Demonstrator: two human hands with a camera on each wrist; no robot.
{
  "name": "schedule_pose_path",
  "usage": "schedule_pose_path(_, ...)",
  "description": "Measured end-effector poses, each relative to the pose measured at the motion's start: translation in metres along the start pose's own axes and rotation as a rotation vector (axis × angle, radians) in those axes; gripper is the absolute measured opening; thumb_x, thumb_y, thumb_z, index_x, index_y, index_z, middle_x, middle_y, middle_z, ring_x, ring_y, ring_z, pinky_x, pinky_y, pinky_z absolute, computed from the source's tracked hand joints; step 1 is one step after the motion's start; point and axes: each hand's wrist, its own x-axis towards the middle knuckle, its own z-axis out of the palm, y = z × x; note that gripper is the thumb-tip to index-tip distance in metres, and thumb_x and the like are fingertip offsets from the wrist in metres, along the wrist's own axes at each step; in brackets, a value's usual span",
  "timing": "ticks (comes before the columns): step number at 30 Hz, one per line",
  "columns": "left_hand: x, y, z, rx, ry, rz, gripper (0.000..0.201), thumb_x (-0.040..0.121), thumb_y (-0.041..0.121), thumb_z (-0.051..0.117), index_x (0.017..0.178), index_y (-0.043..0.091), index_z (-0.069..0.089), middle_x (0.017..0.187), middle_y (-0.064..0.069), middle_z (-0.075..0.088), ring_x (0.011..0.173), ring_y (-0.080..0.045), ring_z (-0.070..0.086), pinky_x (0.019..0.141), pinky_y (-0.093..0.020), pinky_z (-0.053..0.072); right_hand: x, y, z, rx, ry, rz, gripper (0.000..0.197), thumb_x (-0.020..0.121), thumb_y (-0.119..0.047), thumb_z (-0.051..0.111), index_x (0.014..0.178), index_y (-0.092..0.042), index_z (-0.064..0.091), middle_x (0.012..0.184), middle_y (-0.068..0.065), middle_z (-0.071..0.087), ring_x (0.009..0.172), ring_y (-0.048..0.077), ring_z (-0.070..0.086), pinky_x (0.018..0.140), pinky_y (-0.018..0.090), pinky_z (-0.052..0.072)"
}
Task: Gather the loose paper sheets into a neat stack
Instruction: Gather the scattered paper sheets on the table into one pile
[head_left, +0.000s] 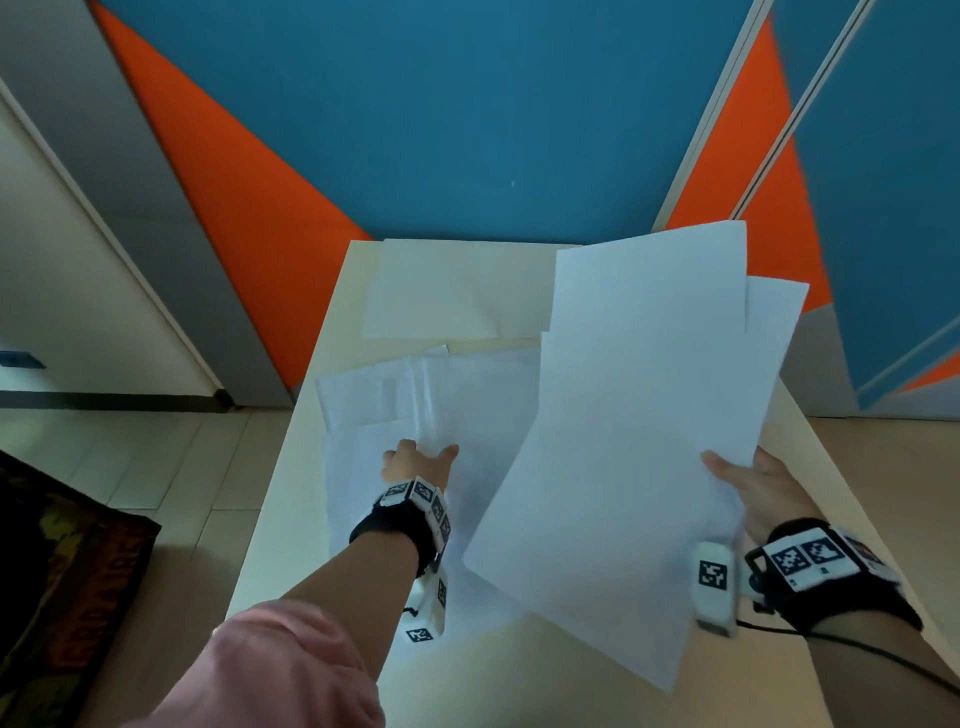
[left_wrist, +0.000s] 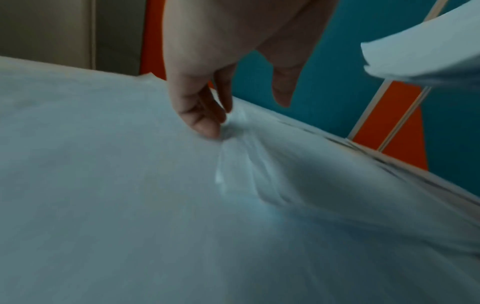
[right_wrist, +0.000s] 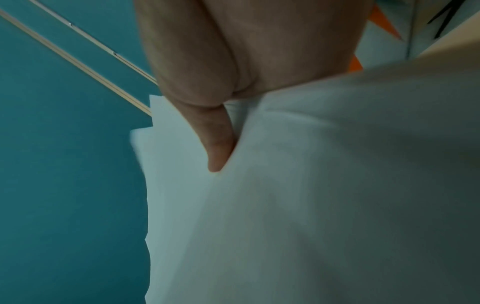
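**Right hand holds collected sheets, left hand pinching up the next**

Right hand (head_left: 756, 488) grips a fanned bundle of sheets (head_left: 639, 395) by its right edge, thumb on top, lifted clear of the table (head_left: 291, 499), likely so it stays out of the way while more get added. Left hand (head_left: 418, 462) has fingertips (left_wrist: 207, 129) curled down, pinching a ridge in the top sheet (head_left: 457, 395) of the loose sheets at table centre, probably to peel it off those under it. One more sheet (head_left: 457, 291) lies flat at the far edge, untouched. Bundle edges are misaligned, so squaring up looks still to do
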Motion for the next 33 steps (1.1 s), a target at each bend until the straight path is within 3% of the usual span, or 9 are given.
schedule_pose_path(2, 0.001, 0.008, 0.008, 0.119, 0.033, -0.034, 0.083, 0.077, 0.053, 0.063, 0.138, 0.004, 0.034, 0.139, -0.016, 0.037, 0.128, -0.034, 0.04, 0.102, -0.045, 0.038, -0.002, 0.002, -0.008, -0.03, -0.006, 0.001, 0.042, 0.081, -0.018, 0.066, 0.12, -0.005, 0.056, 0.091, 0.002, 0.067, 0.078, 0.018, 0.065, 0.061, 0.024, 0.057)
schedule_pose_path(5, 0.005, 0.028, 0.019, 0.235, 0.051, -0.104, 0.1, 0.068, 0.057, 0.069, 0.137, -0.001, 0.027, 0.138, -0.017, 0.035, 0.128, -0.032, 0.037, 0.098, -0.042, 0.04, -0.008, 0.009, -0.029, -0.126, -0.012, 0.008, 0.084, 0.031, -0.041, 0.088, 0.106, -0.013, 0.062, 0.087, -0.001, 0.074, 0.079, 0.019, 0.07, 0.065, 0.026, 0.058)
schedule_pose_path(8, 0.017, 0.039, 0.033, 0.208, 0.027, -0.15, 0.101, 0.066, 0.043, 0.078, 0.138, -0.004, 0.025, 0.14, -0.019, 0.037, 0.128, -0.032, 0.042, 0.101, -0.041, 0.04, -0.006, 0.015, -0.053, -0.117, 0.003, 0.031, 0.072, 0.053, -0.03, 0.078, 0.118, -0.008, 0.057, 0.092, 0.0, 0.069, 0.086, 0.023, 0.065, 0.07, 0.03, 0.056)
schedule_pose_path(10, 0.027, 0.041, 0.044, 0.192, -0.027, -0.118, 0.086, 0.07, 0.029, 0.078, 0.135, -0.004, 0.033, 0.138, -0.02, 0.045, 0.127, -0.033, 0.047, 0.101, -0.039, 0.041, -0.002, 0.016, -0.066, -0.102, 0.023, 0.042, 0.068, 0.06, -0.03, 0.084, 0.117, -0.006, 0.058, 0.089, 0.003, 0.072, 0.081, 0.026, 0.068, 0.074, 0.036, 0.056)
schedule_pose_path(15, 0.022, 0.045, 0.045, 0.13, -0.092, 0.008, 0.033, 0.089, 0.019, 0.051, 0.12, 0.012, 0.061, 0.124, -0.006, 0.062, 0.118, -0.026, 0.056, 0.08, -0.023, 0.045, 0.02, 0.018, -0.087, -0.135, 0.019, 0.084, 0.097, 0.023, -0.048, 0.089, 0.109, -0.012, 0.062, 0.094, 0.004, 0.071, 0.085, 0.026, 0.067, 0.07, 0.03, 0.057)
schedule_pose_path(21, 0.023, 0.043, 0.024, -0.063, 0.039, -0.035, 0.026, 0.086, 0.008, 0.054, 0.111, -0.001, 0.053, 0.12, -0.024, 0.06, 0.09, -0.033, 0.058, 0.08, -0.037, 0.044, 0.047, 0.012, -0.092, -0.11, 0.007, 0.122, 0.039, 0.086, -0.007, 0.057, 0.124, -0.001, 0.052, 0.098, 0.009, 0.065, 0.088, 0.027, 0.061, 0.082, 0.036, 0.048)
schedule_pose_path(24, 0.024, 0.033, 0.009, -0.219, -0.052, -0.099, 0.053, 0.078, 0.009, 0.07, 0.123, -0.009, 0.051, 0.124, -0.026, 0.058, 0.11, -0.039, 0.058, 0.095, -0.044, 0.046, 0.061, 0.011, -0.093, -0.152, 0.005, 0.152, 0.032, 0.089, -0.004, 0.054, 0.121, -0.002, 0.053, 0.097, 0.01, 0.064, 0.087, 0.027, 0.06, 0.079, 0.036, 0.048)
schedule_pose_path(28, 0.021, 0.021, -0.019, -0.367, -0.145, -0.048, 0.034, 0.076, 0.0, 0.069, 0.107, -0.003, 0.056, 0.106, -0.018, 0.062, 0.079, -0.031, 0.061, 0.069, -0.037, 0.05, 0.076, 0.007, -0.089, -0.169, -0.016, 0.172, 0.025, 0.089, -0.004, 0.054, 0.114, -0.004, 0.055, 0.095, 0.01, 0.064, 0.084, 0.026, 0.061, 0.073, 0.035, 0.048)
schedule_pose_path(33, 0.014, 0.026, -0.045, -0.399, -0.174, 0.127, 0.06, 0.053, 0.015, 0.078, 0.11, 0.01, 0.059, 0.106, -0.018, 0.067, 0.099, -0.037, 0.062, 0.087, -0.051, 0.051, 0.089, 0.004, -0.078, -0.192, -0.043, 0.176, 0.031, 0.089, -0.004, 0.055, 0.12, -0.003, 0.055, 0.099, 0.009, 0.064, 0.085, 0.026, 0.059, 0.082, 0.039, 0.048)
